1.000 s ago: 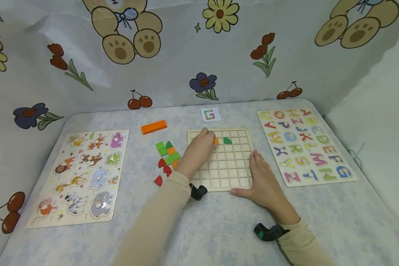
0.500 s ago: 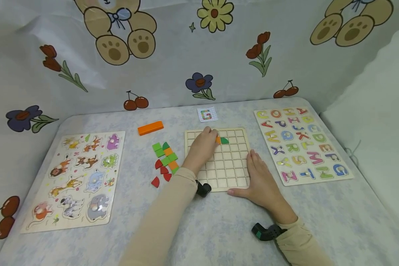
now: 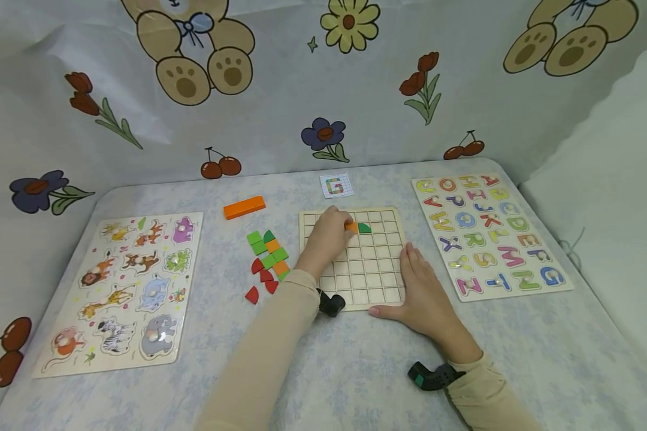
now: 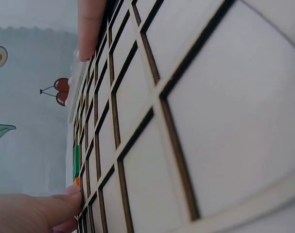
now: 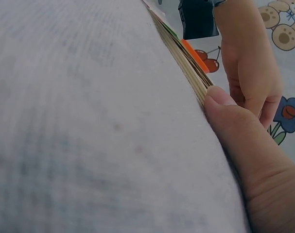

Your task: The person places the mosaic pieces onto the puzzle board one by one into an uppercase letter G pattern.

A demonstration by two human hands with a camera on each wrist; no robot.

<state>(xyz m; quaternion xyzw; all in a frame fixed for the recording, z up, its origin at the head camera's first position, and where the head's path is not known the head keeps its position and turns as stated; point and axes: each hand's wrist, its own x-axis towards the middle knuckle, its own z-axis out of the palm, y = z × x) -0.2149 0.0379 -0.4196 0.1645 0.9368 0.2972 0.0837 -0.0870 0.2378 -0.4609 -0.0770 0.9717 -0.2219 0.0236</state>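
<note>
On a square wooden grid board (image 3: 363, 266), a green quarter-circle tile (image 3: 364, 228) lies in an upper row. My left hand (image 3: 329, 239) reaches over the board's left part, its fingertips pinching an orange square tile (image 3: 353, 227) right beside the green one. Part of that tile is hidden by the fingers. In the left wrist view, the fingertips (image 4: 72, 196) meet the orange tile's edge. My right hand (image 3: 428, 293) rests at the board's lower right corner, fingers straight along the right side. Its thumb (image 5: 225, 104) touches the front edge.
Several green, orange and red tiles (image 3: 268, 261) lie left of the board. Behind are an orange bar (image 3: 244, 208) and a small card with a coloured G pattern (image 3: 336, 185). An animal puzzle (image 3: 124, 287) lies left, a letter puzzle (image 3: 490, 239) right.
The orange tile has moved right, closing the gap to the green tile, with my left hand at it. The head view has shifted slightly. My right hand stays at the board.
</note>
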